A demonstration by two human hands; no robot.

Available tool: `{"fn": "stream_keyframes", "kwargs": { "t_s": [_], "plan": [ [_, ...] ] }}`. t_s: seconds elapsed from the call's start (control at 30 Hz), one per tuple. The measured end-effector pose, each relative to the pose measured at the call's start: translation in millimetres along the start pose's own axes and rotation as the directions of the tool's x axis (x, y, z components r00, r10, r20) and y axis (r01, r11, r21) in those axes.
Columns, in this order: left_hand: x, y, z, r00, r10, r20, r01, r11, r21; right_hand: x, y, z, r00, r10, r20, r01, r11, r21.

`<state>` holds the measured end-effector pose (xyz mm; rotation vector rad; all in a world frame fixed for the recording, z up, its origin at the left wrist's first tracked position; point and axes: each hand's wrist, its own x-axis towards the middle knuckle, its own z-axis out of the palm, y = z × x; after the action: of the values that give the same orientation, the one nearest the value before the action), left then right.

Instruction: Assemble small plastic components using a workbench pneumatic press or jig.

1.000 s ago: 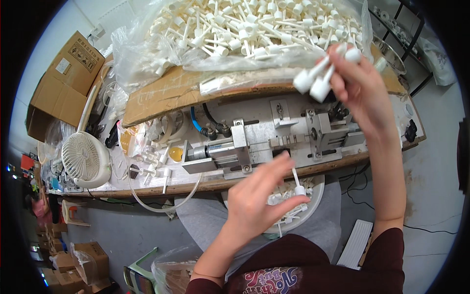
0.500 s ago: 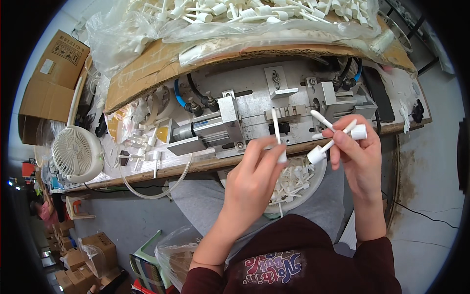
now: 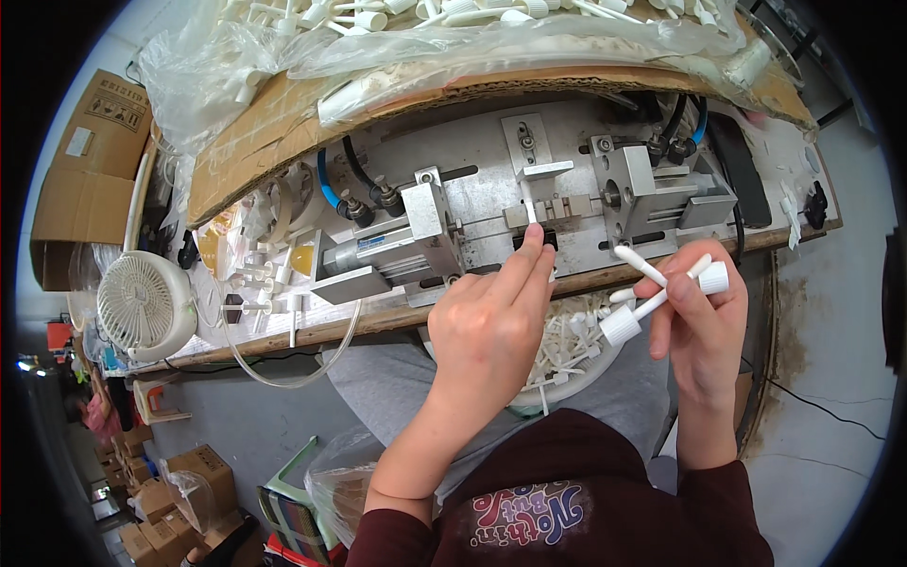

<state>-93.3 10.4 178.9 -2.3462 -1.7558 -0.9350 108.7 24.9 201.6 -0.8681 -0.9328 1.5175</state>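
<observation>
My left hand (image 3: 493, 317) is at the metal clamping fixture, its fingers pressed together over a white capped applicator stick (image 3: 530, 201). The stick's far end lies across the small metal block (image 3: 559, 214) in the middle; its cap is hidden under my fingers. In front of the right cylinder, my right hand (image 3: 701, 317) is closed around a few white applicator sticks (image 3: 645, 269) that cross each other. Two ribbed white caps (image 3: 620, 327) show among them, and rounded stick tips point toward the fixture.
A round tub (image 3: 567, 387) of white sticks sits at my lap, partly behind my left hand. Above the fixture, a cardboard sheet (image 3: 255, 156) carries a plastic bag of capped sticks (image 3: 453, 17). A white fan (image 3: 148, 304) and a clear hose (image 3: 295, 381) are at left.
My left hand has moved forward with its stick and brought it down onto the fixture's middle block. My right hand still holds its sticks, slightly farther right and lower.
</observation>
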Motion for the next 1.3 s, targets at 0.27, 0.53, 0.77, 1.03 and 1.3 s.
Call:
{"fn": "stream_keyframes", "kwargs": {
  "t_s": [0.27, 0.53, 0.77, 1.03, 1.3],
  "plan": [
    [-5, 9, -22, 0.984, 0.172, -0.052, -0.17, 0.798, -0.578, 1, 9, 5, 0.991, 0.136, 0.0, -0.135, 0.984, -0.119],
    [-14, 5, -19, 0.996, -0.034, -0.083, -0.003, 0.911, -0.413, 2, 14, 8, 0.999, -0.029, -0.037, 0.025, 0.995, -0.098],
    [-4, -4, 7, 0.998, 0.023, -0.064, -0.026, 0.998, -0.051, -6, 18, 6, 0.999, -0.031, -0.022, 0.03, 0.999, -0.018],
    [-2, -3, 4, 0.999, -0.014, -0.045, 0.01, 0.996, -0.083, -14, 11, 17, 0.996, -0.089, 0.026, 0.091, 0.992, -0.088],
    [-11, 20, -5, 0.98, 0.073, -0.186, -0.151, 0.882, -0.447, -20, 40, 36, 0.983, -0.132, 0.124, 0.145, 0.984, -0.099]
  ]
}}
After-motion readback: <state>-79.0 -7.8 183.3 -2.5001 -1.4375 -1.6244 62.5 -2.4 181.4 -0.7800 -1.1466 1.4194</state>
